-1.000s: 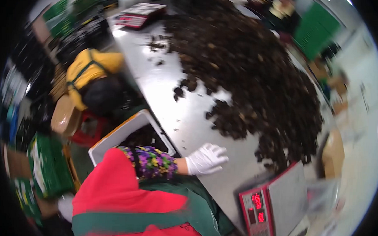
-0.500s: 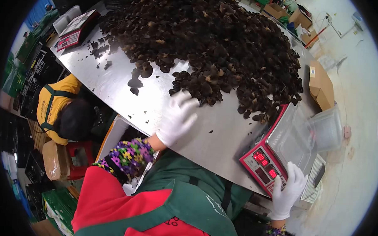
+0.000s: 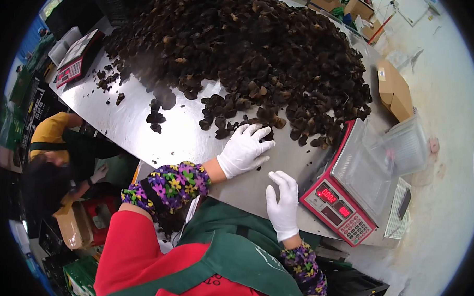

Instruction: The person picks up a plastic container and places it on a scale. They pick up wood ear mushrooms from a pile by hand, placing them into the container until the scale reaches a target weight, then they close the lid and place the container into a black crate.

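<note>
Head view shows the left hand (image 3: 244, 151) fingers spread, holding nothing, tips touching light, crumbly dark mushrooms (image 3: 250, 54), best scooped from underneath.

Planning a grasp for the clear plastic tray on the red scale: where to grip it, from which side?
Take the clear tray by its rim on the near edge, the side toward the right hand, probably pinching over the lip. It lies flat and open-topped on the red scale, so its thin wall is the only graspable part. The mushroom pile crowds the far side; the left hand lies at the pile's edge.
</note>
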A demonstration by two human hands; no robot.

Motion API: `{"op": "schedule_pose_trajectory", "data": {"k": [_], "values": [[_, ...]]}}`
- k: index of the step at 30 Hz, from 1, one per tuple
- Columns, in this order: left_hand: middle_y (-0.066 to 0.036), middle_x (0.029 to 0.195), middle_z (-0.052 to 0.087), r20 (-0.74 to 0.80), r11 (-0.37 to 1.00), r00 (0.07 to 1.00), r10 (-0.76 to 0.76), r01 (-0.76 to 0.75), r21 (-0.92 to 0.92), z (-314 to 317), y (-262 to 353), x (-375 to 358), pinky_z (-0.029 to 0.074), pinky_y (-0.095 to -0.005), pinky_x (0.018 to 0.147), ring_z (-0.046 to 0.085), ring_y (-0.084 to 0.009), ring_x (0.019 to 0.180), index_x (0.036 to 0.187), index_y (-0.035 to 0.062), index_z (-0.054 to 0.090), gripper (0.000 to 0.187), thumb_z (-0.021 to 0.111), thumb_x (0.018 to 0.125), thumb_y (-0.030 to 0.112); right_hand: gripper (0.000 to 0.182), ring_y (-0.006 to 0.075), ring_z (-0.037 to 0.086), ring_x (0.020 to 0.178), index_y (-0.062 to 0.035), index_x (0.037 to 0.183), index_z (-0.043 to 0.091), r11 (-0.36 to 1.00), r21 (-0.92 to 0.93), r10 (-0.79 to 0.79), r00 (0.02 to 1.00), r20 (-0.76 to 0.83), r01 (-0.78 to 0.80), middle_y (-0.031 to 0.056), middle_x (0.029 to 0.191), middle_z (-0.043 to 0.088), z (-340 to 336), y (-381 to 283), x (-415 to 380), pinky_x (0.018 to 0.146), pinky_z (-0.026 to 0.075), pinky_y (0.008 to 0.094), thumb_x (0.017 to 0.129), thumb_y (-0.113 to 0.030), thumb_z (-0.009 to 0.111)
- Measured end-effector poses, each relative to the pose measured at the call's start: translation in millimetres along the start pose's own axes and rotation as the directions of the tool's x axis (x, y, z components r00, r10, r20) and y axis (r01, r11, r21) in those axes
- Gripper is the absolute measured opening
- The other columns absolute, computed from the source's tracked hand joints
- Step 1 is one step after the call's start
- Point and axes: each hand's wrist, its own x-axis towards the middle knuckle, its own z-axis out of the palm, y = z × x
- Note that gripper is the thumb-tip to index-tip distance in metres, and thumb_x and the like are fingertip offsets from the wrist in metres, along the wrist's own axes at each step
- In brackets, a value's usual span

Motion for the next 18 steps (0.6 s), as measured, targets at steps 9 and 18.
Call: {"op": "schedule_pose_trajectory", "data": {"k": [9, 18], "values": [[-0.008, 0.107, 0.062, -0.373, 0.901, 0.85, -0.371, 0.427, 0.078, -13.9, -94.8, 61.0, 0.048, -0.0417, 0.081, 0.059, -0.0299, 0.099, 0.106, 0.0157, 0.071, 0.029, 0.078, 0.079, 0.023, 0.03, 0.0304, 0.055, 0.115, -0.0122, 0.112, 0.069, 0.969, -0.229, -0.097, 0.995, -0.02, 0.09, 0.0082, 0.12, 0.061, 24.2, 26.3, -6.4, 0.097, 0.043, 0.0453, 0.082, -0.008, 0.067], [-0.003, 0.102, 0.068, -0.378, 0.962, 0.894, -0.242, 0.273, 0.03, -16.0, -95.5, 74.2, 0.046, -0.0406, 0.088, 0.058, -0.0285, 0.104, 0.093, 0.0114, 0.07, 0.017, 0.077, 0.078, 0.014, 0.026, 0.0303, 0.055, 0.115, -0.0125, 0.108, 0.07, 0.982, -0.174, -0.082, 0.996, -0.038, 0.074, 0.0072, 0.119, 0.061, 25.0, 30.1, -7.8, 0.098, 0.042, 0.0461, 0.082, -0.01, 0.067]]}}
